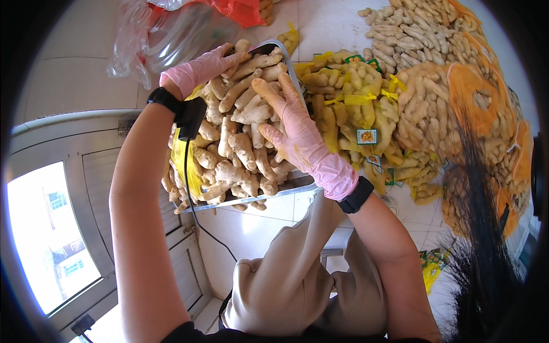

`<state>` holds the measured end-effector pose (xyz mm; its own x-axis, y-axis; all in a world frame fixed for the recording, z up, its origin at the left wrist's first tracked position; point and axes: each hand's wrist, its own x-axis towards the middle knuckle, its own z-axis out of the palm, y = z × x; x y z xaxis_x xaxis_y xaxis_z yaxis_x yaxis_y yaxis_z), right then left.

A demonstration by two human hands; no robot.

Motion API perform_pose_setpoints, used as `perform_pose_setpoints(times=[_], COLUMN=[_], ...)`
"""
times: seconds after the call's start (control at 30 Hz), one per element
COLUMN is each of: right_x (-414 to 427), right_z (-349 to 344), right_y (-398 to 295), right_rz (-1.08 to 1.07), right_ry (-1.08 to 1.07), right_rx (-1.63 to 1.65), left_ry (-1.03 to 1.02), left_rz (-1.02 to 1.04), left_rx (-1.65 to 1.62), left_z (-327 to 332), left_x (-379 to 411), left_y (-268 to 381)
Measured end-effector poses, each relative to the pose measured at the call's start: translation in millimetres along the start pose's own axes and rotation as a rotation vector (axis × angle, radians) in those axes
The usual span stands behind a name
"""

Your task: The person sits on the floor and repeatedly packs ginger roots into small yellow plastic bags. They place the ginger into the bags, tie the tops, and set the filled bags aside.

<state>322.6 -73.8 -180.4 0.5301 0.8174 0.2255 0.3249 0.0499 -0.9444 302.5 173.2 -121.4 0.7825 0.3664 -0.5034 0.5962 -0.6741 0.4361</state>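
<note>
A metal tray (291,73) in front of me is heaped with ginger roots (244,145). My left hand (206,68), in a pink glove, lies at the far left of the heap, its fingertips against a ginger piece (242,45). Whether that hand grips the piece is unclear. My right hand (296,124), gloved in stained pink, rests over the right side of the heap with fingers spread and nothing held. Yellow mesh netting (186,165) hangs at the tray's left side, partly behind the camera or device on my left wrist.
Filled yellow mesh bags of ginger (356,98) with picture labels lie right of the tray. Beyond them are large orange mesh sacks (476,94) of ginger. Clear plastic bags (171,43) lie at the far left. A black cable (201,223) dangles from my left wrist. A metal-framed door (90,180) stands left.
</note>
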Motion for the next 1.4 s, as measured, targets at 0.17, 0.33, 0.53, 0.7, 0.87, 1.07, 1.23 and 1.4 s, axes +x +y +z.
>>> perform_pose_setpoints(times=[0.17,0.33,0.53,0.7,0.87,1.07,1.23,1.4], right_x=[-1,-1,2,-1,-7,-13,-18,-19], right_z=[2,0,-3,-2,1,0,2,-2], right_y=[5,5,-6,-1,0,16,15,14], right_rz=[-0.026,-0.018,0.037,0.000,0.006,0.002,0.009,0.133], right_ry=[0.058,0.036,-0.030,0.026,0.112,0.297,0.351,0.326], right_rx=[0.120,0.090,0.010,0.111,0.129,0.274,0.224,0.441], left_ry=[-0.062,-0.035,-0.012,0.021,0.067,0.044,0.109,0.232], left_rz=[0.060,0.132,0.242,0.006,0.176,0.046,-0.255,-0.132], left_rx=[-0.124,-0.365,-0.477,-0.410,0.333,0.189,-0.456,-0.290], left_z=[-3,7,20,7,-8,-8,4,10], left_x=[-10,-28,-16,-14,-20,-48,-68,-65], left_y=[-23,-4,3,-4,-55,-39,-26,-20])
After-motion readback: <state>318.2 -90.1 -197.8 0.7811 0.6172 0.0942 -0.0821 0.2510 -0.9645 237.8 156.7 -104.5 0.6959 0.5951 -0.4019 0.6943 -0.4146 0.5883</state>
